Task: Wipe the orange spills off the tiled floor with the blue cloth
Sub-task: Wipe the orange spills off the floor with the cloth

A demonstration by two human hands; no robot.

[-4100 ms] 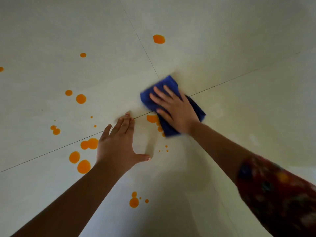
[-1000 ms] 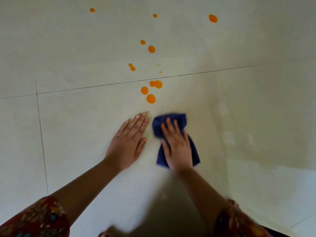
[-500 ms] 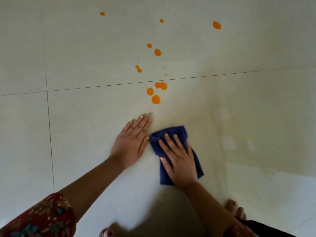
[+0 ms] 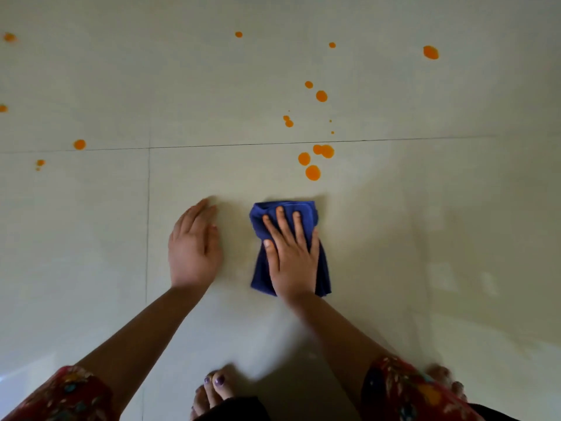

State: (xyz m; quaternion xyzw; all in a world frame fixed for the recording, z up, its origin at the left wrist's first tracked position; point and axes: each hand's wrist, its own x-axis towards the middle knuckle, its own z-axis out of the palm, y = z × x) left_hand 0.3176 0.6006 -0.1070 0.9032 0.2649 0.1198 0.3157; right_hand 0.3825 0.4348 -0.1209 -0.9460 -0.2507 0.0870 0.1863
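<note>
Head view: right hand presses blue cloth, fingers spread; left hand rests on floor, fingers together.

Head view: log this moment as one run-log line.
step: wiping | right hand: pressing flat on blue cloth | left hand: open, beside cloth | orange spills: nearest cluster beyond cloth, unwiped | tiled floor: drops farther out

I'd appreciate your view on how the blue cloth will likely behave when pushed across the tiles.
The blue cloth looks soft and floppy: it bunches in folds under the right hand, so it would probably crumple without flat pressure. The tiled floor looks smooth and glossy, so it should likely glide easily.
</note>
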